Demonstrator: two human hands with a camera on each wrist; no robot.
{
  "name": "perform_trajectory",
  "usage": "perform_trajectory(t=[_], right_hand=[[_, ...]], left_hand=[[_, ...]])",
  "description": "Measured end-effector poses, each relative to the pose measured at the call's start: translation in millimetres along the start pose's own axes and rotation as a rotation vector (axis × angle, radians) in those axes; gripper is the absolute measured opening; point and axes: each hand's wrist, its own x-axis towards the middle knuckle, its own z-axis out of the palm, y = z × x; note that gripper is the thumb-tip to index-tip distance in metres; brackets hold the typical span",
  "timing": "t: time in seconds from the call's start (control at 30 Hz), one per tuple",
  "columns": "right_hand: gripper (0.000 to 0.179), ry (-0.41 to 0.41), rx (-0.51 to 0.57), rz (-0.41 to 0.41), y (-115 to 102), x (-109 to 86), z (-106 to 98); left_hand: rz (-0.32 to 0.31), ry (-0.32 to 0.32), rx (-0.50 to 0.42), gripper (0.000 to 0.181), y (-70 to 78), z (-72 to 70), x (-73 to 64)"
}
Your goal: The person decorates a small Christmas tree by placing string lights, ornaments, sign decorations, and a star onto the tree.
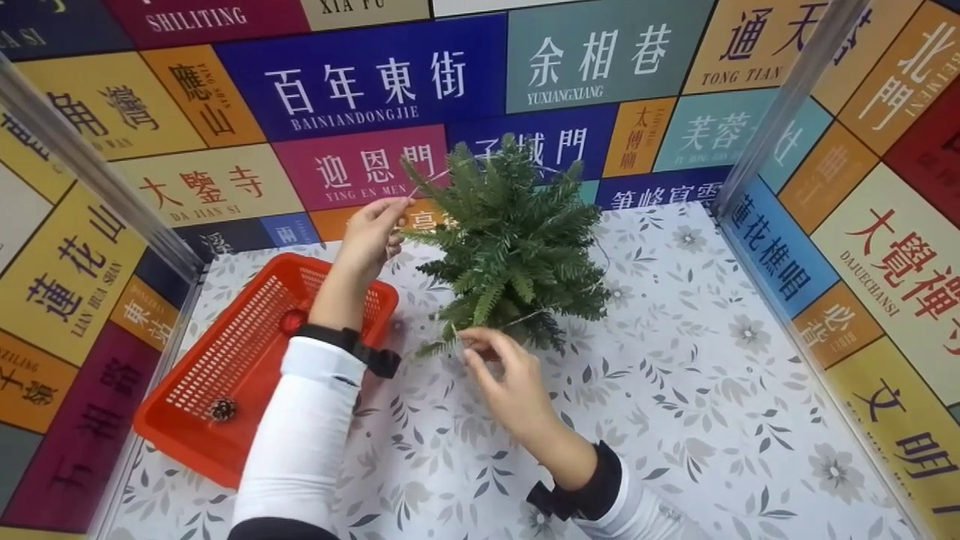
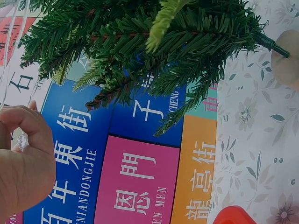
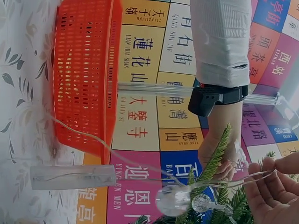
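A small artificial Christmas tree (image 1: 517,247) stands near the back wall; a round wooden base (image 2: 286,63) shows in the left wrist view. At its upper left my left hand (image 1: 369,234) pinches a thin clear wire between thumb and fingers. Low in front of the tree, my right hand (image 1: 514,379) pinches the string-light wire (image 3: 224,185) between thumb and forefinger. Clear bulbs (image 3: 173,200) hang on that wire in the right wrist view, beside a translucent cylinder (image 3: 72,177). Branches hide much of the wire's course.
To the left sits a red plastic basket (image 1: 176,442) holding a pine cone (image 1: 223,409) and a red ball (image 1: 292,322). The left forearm passes over it. Lettered panels (image 1: 360,75) enclose the flower-patterned tabletop (image 1: 690,360) at the back and sides.
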Motion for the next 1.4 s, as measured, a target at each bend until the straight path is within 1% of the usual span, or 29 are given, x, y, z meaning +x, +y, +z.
perform_trajectory(t=[0.1,0.17,0.23,0.3,0.43,0.5,0.57,0.63,0.7,0.8,0.87,0.97,1.07,1.13,1.17,1.23,1.27,1.3,1.33,1.37,1.4], right_hand=[[0.02,-0.04,0.057,-0.074,-4,-1.4,-1],[0.021,-0.083,0.041,-0.119,-7,-3.5,-2],[0.021,-0.121,0.001,-0.139,-7,-7.3,-4],[0.021,-0.138,-0.055,-0.136,-7,-12.2,-8],[0.019,-0.137,-0.146,-0.097,-6,-21.9,-22],[0.019,-0.138,-0.185,-0.069,-5,-26.1,-30],[0.018,-0.144,-0.217,-0.035,-5,-29.8,-38],[0.018,-0.14,-0.242,-0.011,-4,-32.3,-46],[0.017,-0.122,-0.252,0.011,-3,-33.9,-53],[0.016,-0.07,-0.246,0.031,-1,-34.9,-64],[0.015,-0.032,-0.241,0.05,1,-35.0,-71],[0.014,0.01,-0.235,0.095,3,-33.6,-80],[0.014,0.027,-0.22,0.137,6,-29.7,-88],[0.014,0.031,-0.218,0.156,8,-26.7,-92],[0.014,0.03,-0.218,0.167,9,-25.6,-93],[0.013,0.028,-0.222,0.181,10,-23.7,-96],[0.013,0.026,-0.23,0.183,11,-23.1,-97],[0.013,0.025,-0.238,0.184,11,-22.6,-98],[0.013,0.023,-0.245,0.186,11,-22.2,-99],[0.012,0.021,-0.254,0.184,10,-21.7,-100],[0.012,0.017,-0.259,0.182,10,-21.2,-100]], left_hand=[[0.013,-0.016,-0.016,0.019,-0.7,-0.2,0.0],[0.015,-0.025,-0.026,0.024,-1.6,0.0,-0.4],[0.011,-0.021,-0.006,0.026,-3.2,0.8,-1.0],[-0.004,-0.013,0.031,0.032,-5.1,1.5,-1.7],[-0.053,0.017,0.168,0.036,-9.5,1.4,-3.0],[-0.069,0.026,0.221,0.036,-11.9,0.5,-3.6],[-0.071,0.029,0.257,0.037,-13.9,-0.1,-4.9],[-0.05,0.026,0.284,0.036,-15.9,0.1,-6.2],[-0.011,0.016,0.304,0.033,-17.8,1.3,-6.6],[0.055,0.017,0.377,0.029,-19.6,4.7,-6.7],[0.102,0.017,0.443,0.027,-20.2,8.0,-6.5],[0.164,0.024,0.565,0.026,-20.1,13.0,-7.4],[0.214,0.027,0.664,0.027,-19.5,16.5,-10.6],[0.231,0.05,0.705,0.03,-18.3,17.3,-17.1],[0.247,0.075,0.709,0.031,-17.3,17.5,-22.4],[0.3,0.158,0.697,0.033,-14.6,17.8,-37.5],[0.348,0.215,0.67,0.033,-13.5,18.4,-47.2],[0.417,0.278,0.632,0.032,-12.5,19.6,-58.4],[0.504,0.348,0.583,0.03,-12.4,21.7,-70.4],[0.609,0.407,0.529,0.027,-12.9,24.9,-83.3],[0.733,0.461,0.47,0.024,-14.3,29.1,-96.2]])
